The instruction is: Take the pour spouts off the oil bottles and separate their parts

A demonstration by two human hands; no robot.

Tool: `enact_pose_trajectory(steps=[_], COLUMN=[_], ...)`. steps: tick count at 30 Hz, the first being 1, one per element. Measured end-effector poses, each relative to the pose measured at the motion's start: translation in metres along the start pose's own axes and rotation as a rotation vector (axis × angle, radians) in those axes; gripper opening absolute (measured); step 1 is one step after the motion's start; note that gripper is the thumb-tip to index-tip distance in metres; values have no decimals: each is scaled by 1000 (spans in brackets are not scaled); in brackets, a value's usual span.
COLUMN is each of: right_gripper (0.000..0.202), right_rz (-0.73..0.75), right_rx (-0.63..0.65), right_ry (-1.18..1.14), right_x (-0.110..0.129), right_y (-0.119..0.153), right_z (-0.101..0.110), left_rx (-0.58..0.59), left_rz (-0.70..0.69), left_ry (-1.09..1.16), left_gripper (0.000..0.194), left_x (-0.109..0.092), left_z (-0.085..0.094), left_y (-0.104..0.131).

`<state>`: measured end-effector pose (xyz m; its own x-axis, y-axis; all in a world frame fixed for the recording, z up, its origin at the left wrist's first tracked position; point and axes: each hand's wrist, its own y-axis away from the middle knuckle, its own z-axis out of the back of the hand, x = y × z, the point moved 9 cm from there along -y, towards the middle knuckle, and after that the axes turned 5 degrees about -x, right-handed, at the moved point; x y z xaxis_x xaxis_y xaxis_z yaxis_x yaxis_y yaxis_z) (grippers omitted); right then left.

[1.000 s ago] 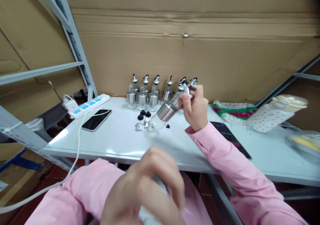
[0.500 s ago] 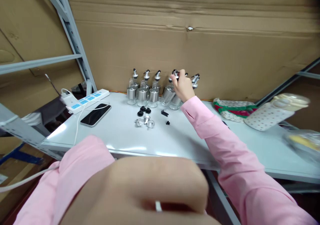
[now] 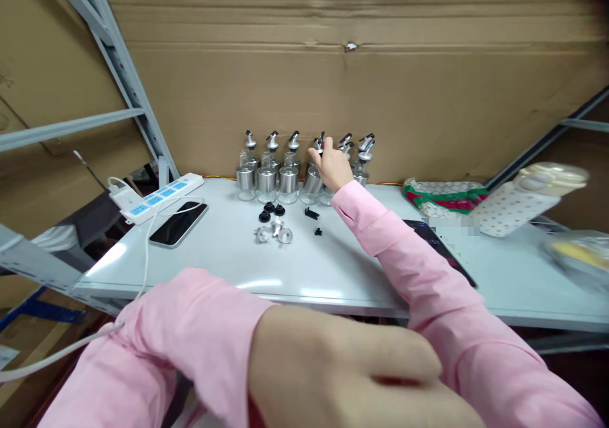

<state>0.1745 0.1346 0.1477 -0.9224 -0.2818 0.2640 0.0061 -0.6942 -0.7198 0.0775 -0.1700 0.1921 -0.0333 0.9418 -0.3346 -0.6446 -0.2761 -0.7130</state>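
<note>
My right hand (image 3: 333, 165) reaches to the back of the table, thumb and fingers closed round the silver-and-black pour spout of an oil bottle. Under it, a glass bottle with a steel band (image 3: 311, 181) leans to one side. Left of it, upright open-necked bottles (image 3: 288, 181) stand in front of others with spouts (image 3: 273, 140). More spouted bottles (image 3: 365, 152) show right of the hand, which partly hides the group. My left hand (image 3: 352, 364) is large and blurred close to the camera; its fingertips are not clear. Black stoppers (image 3: 269, 210) and silver spout parts (image 3: 276, 231) lie mid-table.
Small black parts (image 3: 311, 213) lie near the bottles. Left are a phone (image 3: 178, 224), a power strip (image 3: 164, 196) and a white cable. Right are a dark tablet (image 3: 442, 250), a patterned cloth pouch (image 3: 445, 196), a dotted tumbler (image 3: 518, 200) and a plastic-wrapped item (image 3: 580, 260). Cardboard stands behind.
The view has shifted slightly. My right hand has moved a little left with the spout, showing more spouted bottles to its right. My left hand has moved right in the foreground.
</note>
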Motion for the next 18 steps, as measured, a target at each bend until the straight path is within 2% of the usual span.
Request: enact_pose_trajectory(steps=[1, 2, 3, 4, 6, 9, 11, 14, 18], right_gripper=[55, 53, 52, 49, 45, 37, 31, 27, 27], right_rz=[5, 8, 11, 19, 56, 139, 186, 212, 159], right_rx=[-14, -25, -33, -41, -70, -134, -139, -92, -45], right_ry=[-13, -24, -33, -41, -71, -175, -268, -403, -540], right_x=[-1, -1, -1, 1, 6, 15, 19, 20, 19], right_y=[0, 1, 2, 5, 12, 32, 50, 78, 99], right_z=[1, 3, 5, 7, 15, 27, 29, 25, 19], left_rx=[23, 16, 36, 11, -43, -65, -72, -5, 101], left_rz=[-219, -386, -483, -512, -339, -105, 54, 190, 346], left_ry=[26, 26, -20, -92, -287, -444, -481, -487, -507], left_gripper=[24, 28, 29, 28, 30, 33, 38, 44, 42], left_x=[-9, -10, -2, 14, 70, 150, 193, 229, 244], left_z=[-8, -13, -19, -21, -18, -4, 5, 1, -15], left_y=[-1, 3, 9, 13, 17, 28, 36, 49, 59])
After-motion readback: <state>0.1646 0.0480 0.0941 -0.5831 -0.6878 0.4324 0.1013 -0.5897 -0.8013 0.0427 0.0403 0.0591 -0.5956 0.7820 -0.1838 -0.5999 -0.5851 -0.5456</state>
